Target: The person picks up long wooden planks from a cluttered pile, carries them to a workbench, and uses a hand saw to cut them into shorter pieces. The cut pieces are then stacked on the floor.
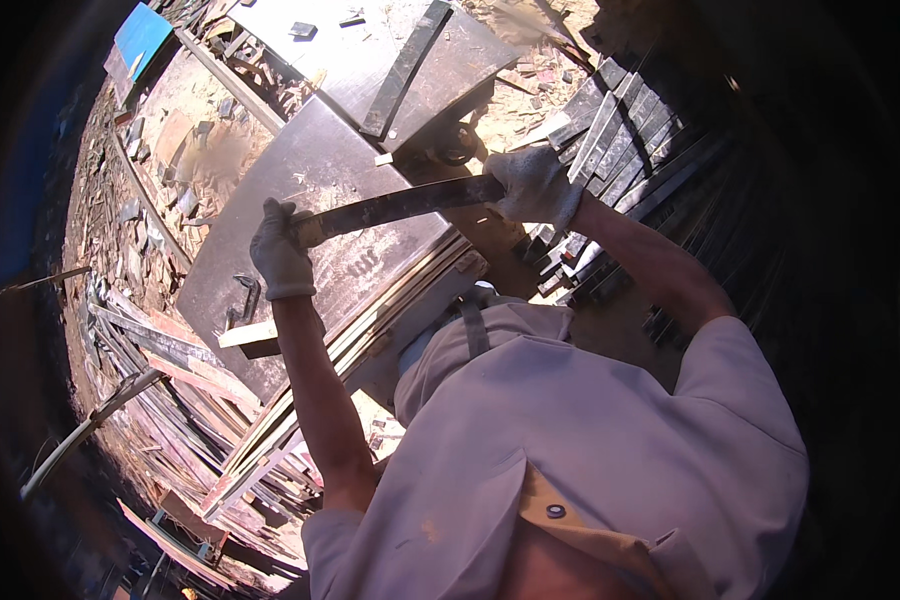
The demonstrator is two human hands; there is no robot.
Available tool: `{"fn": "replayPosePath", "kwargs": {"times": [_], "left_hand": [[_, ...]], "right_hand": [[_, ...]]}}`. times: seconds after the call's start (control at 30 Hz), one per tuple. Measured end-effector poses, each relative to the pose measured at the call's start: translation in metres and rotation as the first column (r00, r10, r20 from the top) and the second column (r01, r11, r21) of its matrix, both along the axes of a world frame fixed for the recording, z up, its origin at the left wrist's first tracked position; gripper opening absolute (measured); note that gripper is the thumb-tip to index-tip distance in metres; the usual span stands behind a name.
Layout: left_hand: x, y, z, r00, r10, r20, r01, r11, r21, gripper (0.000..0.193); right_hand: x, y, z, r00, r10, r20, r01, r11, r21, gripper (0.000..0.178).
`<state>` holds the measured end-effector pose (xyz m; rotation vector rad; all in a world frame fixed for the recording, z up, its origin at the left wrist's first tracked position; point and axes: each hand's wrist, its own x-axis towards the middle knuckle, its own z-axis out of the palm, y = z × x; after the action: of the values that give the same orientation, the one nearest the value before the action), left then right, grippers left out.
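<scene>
Both my hands wear pale work gloves and hold a long dark wooden strip [400, 205] above a brown panel table. My left hand [282, 252] is closed round its left end, which shows a lighter wood tip. At the other end my right hand [535, 185] grips the strip, fingers wrapped over it. The strip is nearly level, rising slightly to the right, and looks curved in this view. Beneath it lies the brown tabletop [240, 240], dusted with wood chips. Close to my left wrist are a black metal tool [245, 298] and a short pale wood block [250, 335].
Stacked thin boards [370, 320] edge the table near my body. A second, sunlit panel [340, 60] carries a dark plank [407, 70]. Dark strips lie piled [630, 130] at the right. Loose slats [190, 370] and scrap wood cover the ground at left, with a blue board [142, 42] beyond.
</scene>
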<state>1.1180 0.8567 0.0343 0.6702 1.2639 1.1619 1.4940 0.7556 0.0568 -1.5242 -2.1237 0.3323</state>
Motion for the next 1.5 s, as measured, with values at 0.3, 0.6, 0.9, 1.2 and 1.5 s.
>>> {"fn": "replayPosePath", "kwargs": {"times": [0.3, 0.6, 0.9, 1.2, 1.5], "left_hand": [[-0.011, -0.031, -0.029, 0.99, -0.054, -0.13, 0.008, 0.945, -0.326, 0.038], [0.055, -0.088, 0.058, -0.117, -0.157, -0.981, 0.874, 0.453, -0.177, 0.061], [0.062, -0.191, 0.008, 0.059, -0.742, -0.668, 0.866, 0.371, -0.336, 0.049], [0.068, -0.177, -0.011, 0.878, -0.478, -0.035, 0.45, 0.846, -0.287, 0.019], [0.147, -0.137, 0.01, 0.979, -0.167, 0.119, 0.176, 0.981, -0.078, 0.122]], "right_hand": [[-0.021, -0.009, 0.003, 0.992, 0.088, 0.088, -0.062, 0.962, -0.266, 0.026], [-0.05, -0.007, 0.022, 0.923, 0.318, 0.216, -0.216, 0.894, -0.393, 0.028], [-0.04, -0.11, -0.015, 0.88, 0.456, 0.136, -0.279, 0.725, -0.63, 0.032], [-0.031, -0.131, -0.038, 0.898, -0.296, -0.326, -0.049, 0.668, -0.743, 0.052], [-0.085, -0.069, -0.01, 0.925, -0.276, -0.262, 0.003, 0.694, -0.72, 0.059]]}}
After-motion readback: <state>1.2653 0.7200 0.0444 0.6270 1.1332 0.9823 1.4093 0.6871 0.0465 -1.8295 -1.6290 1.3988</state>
